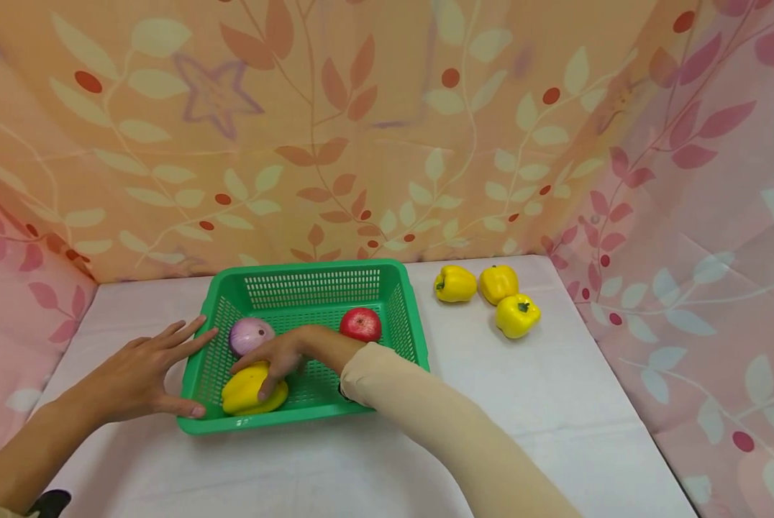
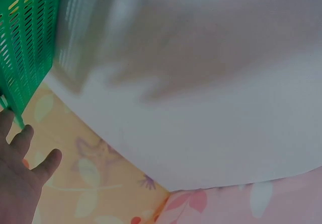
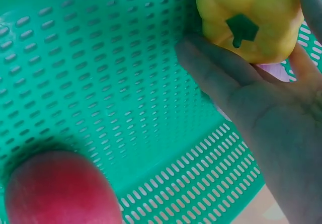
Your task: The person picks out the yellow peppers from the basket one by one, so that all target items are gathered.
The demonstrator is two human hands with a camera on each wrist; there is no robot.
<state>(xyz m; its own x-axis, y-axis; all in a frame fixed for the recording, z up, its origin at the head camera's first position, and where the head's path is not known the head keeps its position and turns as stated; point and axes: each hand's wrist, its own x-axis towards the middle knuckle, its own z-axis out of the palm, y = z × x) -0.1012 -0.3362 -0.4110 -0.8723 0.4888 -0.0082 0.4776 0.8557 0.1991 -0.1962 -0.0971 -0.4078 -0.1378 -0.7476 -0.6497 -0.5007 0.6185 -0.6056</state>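
In the head view a green plastic basket sits on the white-covered table. My right hand reaches into its near left corner and grips a yellow bell pepper, thumb on one side and fingers on the other. The right wrist view shows the green stem of this bell pepper facing the camera. Just behind it lies a purple onion. A red apple-like fruit rests at the basket's right side, partly behind my forearm. My left hand, fingers spread, touches the basket's left rim.
Right of the basket, three yellow bell peppers stand close together on the table: one at left, one behind and one in front. Patterned cloth walls the table at the back and sides.
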